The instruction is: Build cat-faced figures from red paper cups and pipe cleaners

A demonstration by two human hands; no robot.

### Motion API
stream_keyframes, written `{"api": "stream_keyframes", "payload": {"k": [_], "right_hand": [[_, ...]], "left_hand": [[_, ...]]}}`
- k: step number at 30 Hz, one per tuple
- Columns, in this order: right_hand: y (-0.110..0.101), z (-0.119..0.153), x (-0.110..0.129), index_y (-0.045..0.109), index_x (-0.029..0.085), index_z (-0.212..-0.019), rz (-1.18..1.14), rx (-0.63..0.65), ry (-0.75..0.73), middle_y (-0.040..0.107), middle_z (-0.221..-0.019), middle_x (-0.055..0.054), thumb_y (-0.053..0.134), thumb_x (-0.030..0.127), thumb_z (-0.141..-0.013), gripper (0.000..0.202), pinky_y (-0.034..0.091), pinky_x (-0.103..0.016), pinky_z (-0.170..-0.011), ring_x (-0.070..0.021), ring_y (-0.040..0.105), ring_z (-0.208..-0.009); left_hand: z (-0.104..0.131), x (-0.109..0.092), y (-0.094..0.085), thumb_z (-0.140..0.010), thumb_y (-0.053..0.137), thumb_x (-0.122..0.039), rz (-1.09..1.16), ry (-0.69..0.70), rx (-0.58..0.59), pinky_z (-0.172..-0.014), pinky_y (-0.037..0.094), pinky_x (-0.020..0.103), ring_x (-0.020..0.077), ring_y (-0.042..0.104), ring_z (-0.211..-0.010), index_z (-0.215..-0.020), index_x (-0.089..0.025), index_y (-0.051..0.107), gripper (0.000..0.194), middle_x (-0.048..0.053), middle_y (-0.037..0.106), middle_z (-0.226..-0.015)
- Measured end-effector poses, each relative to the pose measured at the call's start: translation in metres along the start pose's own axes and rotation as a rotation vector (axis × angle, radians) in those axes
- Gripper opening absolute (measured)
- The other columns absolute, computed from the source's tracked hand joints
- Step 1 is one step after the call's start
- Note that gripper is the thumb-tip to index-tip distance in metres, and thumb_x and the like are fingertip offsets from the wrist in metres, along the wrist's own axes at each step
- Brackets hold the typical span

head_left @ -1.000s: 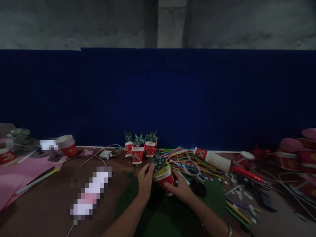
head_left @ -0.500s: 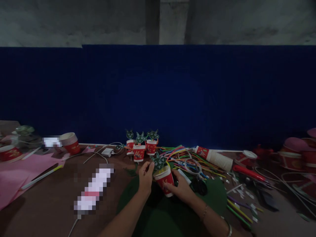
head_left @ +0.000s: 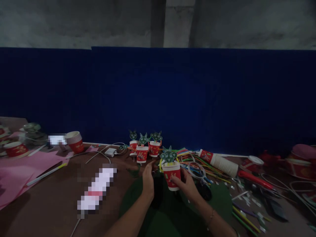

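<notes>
While the right hand (head_left: 189, 189) holds the red cup (head_left: 168, 171) with its green face (head_left: 168, 156) up, the left hand (head_left: 148, 183) is open just beside it, not touching, and moving it would need a soft squeeze.

The red-and-white tapered paper cup (head_left: 171, 177) in your right hand (head_left: 188, 188) looks smooth and fairly matt. Beyond it, your tall horizontal stack of ribbed white-and-red paper cups (head_left: 223, 164) reads the same way. Your flat pink paper sheets (head_left: 41, 168) look smooth and dull, and the dark green rounded sheet (head_left: 163, 217) looks matt. The long red handle (head_left: 255, 179) looks like glossy plastic; the grey wall (head_left: 111, 23) looks rough and mottled.
</notes>
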State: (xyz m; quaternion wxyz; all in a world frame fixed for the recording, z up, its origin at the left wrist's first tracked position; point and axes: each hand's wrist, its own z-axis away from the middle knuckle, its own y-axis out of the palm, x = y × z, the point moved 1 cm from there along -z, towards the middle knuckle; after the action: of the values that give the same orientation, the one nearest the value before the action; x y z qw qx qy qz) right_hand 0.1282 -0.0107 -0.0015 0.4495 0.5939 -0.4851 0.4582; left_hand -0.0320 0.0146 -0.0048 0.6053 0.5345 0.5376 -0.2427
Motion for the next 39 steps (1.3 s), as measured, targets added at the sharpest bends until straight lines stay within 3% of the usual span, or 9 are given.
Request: {"api": "stream_keyframes", "payload": {"k": [5,11,16,24,31,39], "right_hand": [[0.022,-0.037,0.026,0.052,0.017,-0.103,-0.064,-0.014,-0.014,0.065,-0.105,-0.01,0.069,0.038,-0.068,0.044,0.048,-0.042,-0.087,-0.0252,0.062,-0.096],[0.086,-0.123,0.067,0.054,0.013,-0.096,0.05,-0.144,-0.113,0.065,-0.099,-0.012,0.071,0.04,-0.063,0.046,0.049,-0.037,-0.08,-0.0228,0.063,-0.089],[0.125,-0.165,0.064,0.055,0.013,-0.097,0.217,-0.215,-0.195,0.066,-0.096,-0.011,0.069,0.042,-0.062,0.048,0.048,-0.032,-0.076,-0.0206,0.062,-0.085],[0.125,-0.172,0.031,0.056,0.013,-0.096,0.392,-0.199,-0.119,0.066,-0.094,-0.01,0.069,0.038,-0.062,0.044,0.046,-0.03,-0.074,-0.0203,0.062,-0.083],[0.124,-0.164,0.032,0.057,0.015,-0.093,0.473,-0.229,-0.2,0.066,-0.091,-0.008,0.069,0.041,-0.061,0.043,0.046,-0.03,-0.074,-0.0204,0.061,-0.083],[0.123,-0.158,0.032,0.056,0.016,-0.101,0.429,-0.217,-0.253,0.065,-0.097,-0.009,0.068,0.04,-0.064,0.046,0.046,-0.035,-0.08,-0.0229,0.06,-0.091]], "left_hand": [[0.003,0.007,-0.009,-0.065,0.048,-0.023,-0.045,0.011,-0.027,-0.048,0.035,0.02,0.0104,0.046,-0.049,-0.062,-0.017,0.058,0.012,-0.004,0.05,-0.051],[0.006,0.012,-0.01,-0.063,0.045,-0.02,-0.107,0.009,0.038,-0.045,0.028,0.019,0.009,0.038,-0.045,-0.056,-0.016,0.054,0.013,-0.004,0.043,-0.047],[0.003,0.016,-0.011,-0.061,0.043,-0.02,-0.112,0.026,0.024,-0.044,0.026,0.019,0.0094,0.037,-0.045,-0.052,-0.017,0.052,0.013,-0.004,0.041,-0.045],[0.004,0.012,-0.009,-0.06,0.041,-0.02,-0.184,0.032,0.032,-0.046,0.026,0.019,0.0094,0.036,-0.045,-0.052,-0.016,0.053,0.015,-0.004,0.04,-0.044],[0.004,0.014,-0.009,-0.062,0.041,-0.021,-0.149,0.01,0.047,-0.044,0.025,0.019,0.0089,0.034,-0.043,-0.054,-0.016,0.053,0.015,-0.005,0.038,-0.043],[0.0,0.018,-0.011,-0.063,0.044,-0.019,-0.182,0.026,0.088,-0.045,0.031,0.019,0.0098,0.041,-0.043,-0.061,-0.016,0.061,0.017,-0.004,0.045,-0.045]]}}
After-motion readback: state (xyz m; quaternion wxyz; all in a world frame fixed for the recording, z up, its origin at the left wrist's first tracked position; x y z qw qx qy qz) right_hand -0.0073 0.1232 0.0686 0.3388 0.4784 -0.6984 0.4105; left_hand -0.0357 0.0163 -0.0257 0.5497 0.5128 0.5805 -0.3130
